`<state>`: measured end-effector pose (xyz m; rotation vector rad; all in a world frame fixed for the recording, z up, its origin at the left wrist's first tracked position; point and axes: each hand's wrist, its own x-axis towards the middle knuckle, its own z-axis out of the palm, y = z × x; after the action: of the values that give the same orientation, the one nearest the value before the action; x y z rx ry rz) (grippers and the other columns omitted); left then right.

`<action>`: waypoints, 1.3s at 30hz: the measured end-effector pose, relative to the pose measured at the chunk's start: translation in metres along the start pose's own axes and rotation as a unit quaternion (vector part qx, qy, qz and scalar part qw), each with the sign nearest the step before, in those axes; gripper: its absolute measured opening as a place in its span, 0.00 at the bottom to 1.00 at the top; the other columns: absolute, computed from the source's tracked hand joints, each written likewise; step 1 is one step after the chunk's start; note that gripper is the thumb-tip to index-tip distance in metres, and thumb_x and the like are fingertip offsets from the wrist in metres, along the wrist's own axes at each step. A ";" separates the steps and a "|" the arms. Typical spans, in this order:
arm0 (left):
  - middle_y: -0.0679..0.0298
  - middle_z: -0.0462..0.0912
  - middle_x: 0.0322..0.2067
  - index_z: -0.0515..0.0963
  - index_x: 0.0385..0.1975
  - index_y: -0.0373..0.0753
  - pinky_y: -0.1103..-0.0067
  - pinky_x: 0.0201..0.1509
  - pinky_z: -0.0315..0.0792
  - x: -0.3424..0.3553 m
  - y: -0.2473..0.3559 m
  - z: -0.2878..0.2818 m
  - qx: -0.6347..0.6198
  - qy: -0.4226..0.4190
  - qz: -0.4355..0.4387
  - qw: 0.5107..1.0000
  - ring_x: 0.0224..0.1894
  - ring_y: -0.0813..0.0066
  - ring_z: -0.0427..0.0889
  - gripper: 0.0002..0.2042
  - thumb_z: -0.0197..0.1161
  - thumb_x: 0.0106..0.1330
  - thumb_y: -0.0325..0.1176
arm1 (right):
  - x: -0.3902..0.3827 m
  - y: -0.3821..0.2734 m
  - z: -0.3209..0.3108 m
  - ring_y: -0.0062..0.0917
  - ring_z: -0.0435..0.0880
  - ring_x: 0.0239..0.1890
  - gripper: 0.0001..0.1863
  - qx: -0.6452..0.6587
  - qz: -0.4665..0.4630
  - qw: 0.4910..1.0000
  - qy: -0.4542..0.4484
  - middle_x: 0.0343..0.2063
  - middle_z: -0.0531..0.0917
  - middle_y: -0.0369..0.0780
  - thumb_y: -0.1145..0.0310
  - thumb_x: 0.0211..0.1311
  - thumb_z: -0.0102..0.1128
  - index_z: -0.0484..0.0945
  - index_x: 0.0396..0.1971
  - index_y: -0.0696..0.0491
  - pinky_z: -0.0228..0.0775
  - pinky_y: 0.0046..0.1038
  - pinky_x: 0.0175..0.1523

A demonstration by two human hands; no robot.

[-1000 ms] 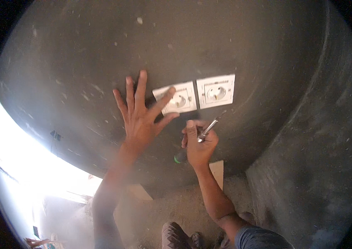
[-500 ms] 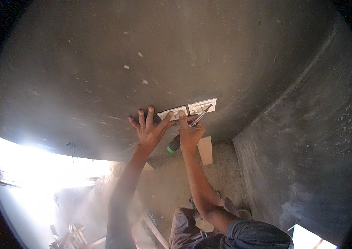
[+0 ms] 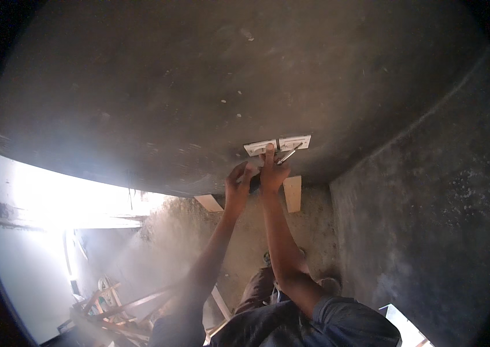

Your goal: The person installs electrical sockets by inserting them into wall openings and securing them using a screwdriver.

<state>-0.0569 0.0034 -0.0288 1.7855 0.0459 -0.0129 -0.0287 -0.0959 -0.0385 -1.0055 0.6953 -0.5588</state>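
Note:
Two white electrical wall plates, the left plate point(image 3: 255, 149) and the right plate point(image 3: 298, 141), sit side by side in the dark grey wall. My right hand point(image 3: 273, 176) is closed round a screwdriver point(image 3: 289, 155), with its metal shaft slanting up across the right plate. One finger of this hand points up against the left plate. Beside it, just below the left plate, my left hand point(image 3: 239, 182) is off the wall with its fingers bent together. Whatever those fingers pinch, if anything, is too small to make out. Most of the screwdriver's dark handle is hidden between my hands.
A pale wooden board point(image 3: 293, 194) leans low at the wall, and another board point(image 3: 208, 202) lies left of my arms. Wooden pieces point(image 3: 115, 309) are heaped at lower left. A side wall point(image 3: 407, 231) rises on the right. Bright light enters at left.
My left hand has come off the wall, moved right next to my right hand, and its spread fingers have closed. My right hand still holds the screwdriver. The view has shifted.

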 end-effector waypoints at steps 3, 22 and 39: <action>0.58 0.85 0.40 0.82 0.42 0.32 0.72 0.50 0.69 0.011 0.032 0.018 0.004 -0.023 -0.131 0.991 0.47 0.71 0.79 0.25 0.63 0.65 0.53 | 0.003 -0.008 -0.003 0.21 0.82 0.23 0.22 0.012 -0.004 1.000 -0.011 0.20 0.80 0.37 0.51 0.58 0.70 0.72 0.24 0.55 0.71 0.23 0.21; 0.57 0.84 0.38 0.79 0.42 0.27 0.74 0.42 0.75 0.019 0.048 0.035 -0.279 0.016 -0.235 0.931 0.39 0.71 0.81 0.26 0.66 0.64 0.51 | 0.012 -0.003 -0.014 0.16 0.76 0.23 0.22 -0.090 -0.034 0.995 -0.036 0.22 0.79 0.33 0.52 0.59 0.69 0.77 0.28 0.58 0.67 0.24 0.25; 0.63 0.81 0.27 0.78 0.30 0.31 0.80 0.26 0.70 0.025 0.029 0.048 -0.411 0.069 -0.255 0.872 0.24 0.77 0.77 0.14 0.71 0.62 0.38 | 0.011 -0.011 -0.014 0.15 0.71 0.21 0.16 0.011 0.005 0.999 -0.049 0.19 0.75 0.30 0.60 0.57 0.74 0.74 0.23 0.51 0.61 0.22 0.24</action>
<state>-0.0302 -0.0495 -0.0113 0.8735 0.5488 -0.2162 -0.0336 -0.1160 -0.0370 -1.0013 0.6060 -0.5036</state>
